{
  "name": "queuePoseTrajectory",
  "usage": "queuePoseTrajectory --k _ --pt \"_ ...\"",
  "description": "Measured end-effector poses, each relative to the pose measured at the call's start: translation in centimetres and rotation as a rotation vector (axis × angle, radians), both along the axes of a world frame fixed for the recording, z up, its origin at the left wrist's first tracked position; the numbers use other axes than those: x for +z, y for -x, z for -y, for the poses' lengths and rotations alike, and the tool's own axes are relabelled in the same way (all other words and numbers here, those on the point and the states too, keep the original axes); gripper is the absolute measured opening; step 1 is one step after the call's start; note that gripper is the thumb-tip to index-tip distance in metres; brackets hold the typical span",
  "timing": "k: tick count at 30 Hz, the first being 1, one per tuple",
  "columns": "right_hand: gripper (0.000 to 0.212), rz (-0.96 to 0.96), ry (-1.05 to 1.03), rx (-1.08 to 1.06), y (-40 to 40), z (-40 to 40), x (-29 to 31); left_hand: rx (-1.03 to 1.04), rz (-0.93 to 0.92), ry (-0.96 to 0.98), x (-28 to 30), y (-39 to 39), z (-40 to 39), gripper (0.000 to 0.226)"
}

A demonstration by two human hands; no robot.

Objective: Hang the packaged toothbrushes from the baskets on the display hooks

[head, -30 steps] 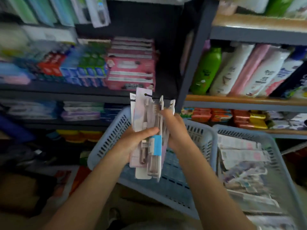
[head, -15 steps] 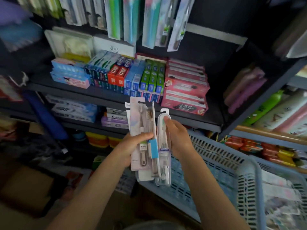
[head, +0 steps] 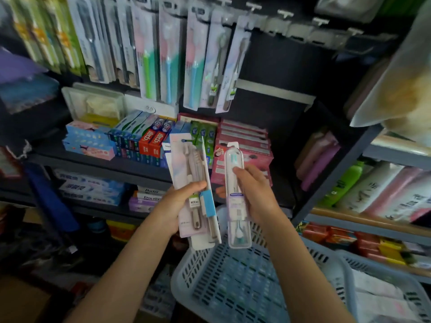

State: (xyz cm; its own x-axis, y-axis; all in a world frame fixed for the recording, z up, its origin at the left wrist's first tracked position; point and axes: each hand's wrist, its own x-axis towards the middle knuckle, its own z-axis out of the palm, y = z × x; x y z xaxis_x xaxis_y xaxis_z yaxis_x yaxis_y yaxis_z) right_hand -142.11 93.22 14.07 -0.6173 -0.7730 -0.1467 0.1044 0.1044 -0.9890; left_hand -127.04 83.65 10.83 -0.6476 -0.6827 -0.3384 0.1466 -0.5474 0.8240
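Blue plastic basket (head: 233, 287) at 6 o'clock, no stock visible inside; second basket (head: 377, 290) at 4 o'clock holds packs. Left hand (head: 177, 206) grips toothbrush pack stack (head: 191, 173); right hand (head: 256, 194) pinches clear single pack (head: 235, 206), now pulled apart from stack. "Doctor" boxes (head: 149, 194) behind. Display hooks (head: 284, 12) at 12 o'clock.

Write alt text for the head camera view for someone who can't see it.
A person's right hand holds one clear-cased toothbrush pack apart from the stack of packs gripped in the left hand, above a pale blue basket. Toothbrushes hang overhead beside empty display hooks.
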Motion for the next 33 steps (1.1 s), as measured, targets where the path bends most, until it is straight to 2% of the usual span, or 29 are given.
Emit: queuePoseTrajectory --k 3,7,10,11,15,23,30,33 --pt "0.018 -0.100 0.130 -0.045 1.5 -0.3 3.2 0.007 -0.059 0.083 3.2 2.3 0.1 0.034" --pt "0.019 -0.224 0.151 -0.143 3.7 0.2 7.8 0.028 -0.119 0.183 8.1 5.1 0.4 0.025" --pt "0.025 -0.230 0.207 -0.120 4.8 0.5 11.0 0.037 -0.153 0.258 11.1 6.4 0.8 0.048" --pt "0.025 -0.222 0.236 -0.105 5.1 0.5 11.9 0.032 -0.159 0.267 11.9 6.7 0.8 0.049" --pt "0.018 -0.208 0.325 -0.051 5.6 1.2 14.6 0.039 -0.187 0.286 14.0 7.5 1.0 0.021" --pt "0.013 -0.219 0.303 -0.072 6.0 4.2 17.2 0.089 -0.186 0.310 14.0 7.0 2.0 0.021" --pt "0.015 -0.180 0.292 -0.082 6.5 5.6 18.4 0.069 -0.194 0.286 13.4 6.0 3.4 0.036" --pt "0.014 -0.169 0.288 -0.065 6.3 6.1 18.8 0.060 -0.192 0.283 13.1 6.0 3.7 0.030"
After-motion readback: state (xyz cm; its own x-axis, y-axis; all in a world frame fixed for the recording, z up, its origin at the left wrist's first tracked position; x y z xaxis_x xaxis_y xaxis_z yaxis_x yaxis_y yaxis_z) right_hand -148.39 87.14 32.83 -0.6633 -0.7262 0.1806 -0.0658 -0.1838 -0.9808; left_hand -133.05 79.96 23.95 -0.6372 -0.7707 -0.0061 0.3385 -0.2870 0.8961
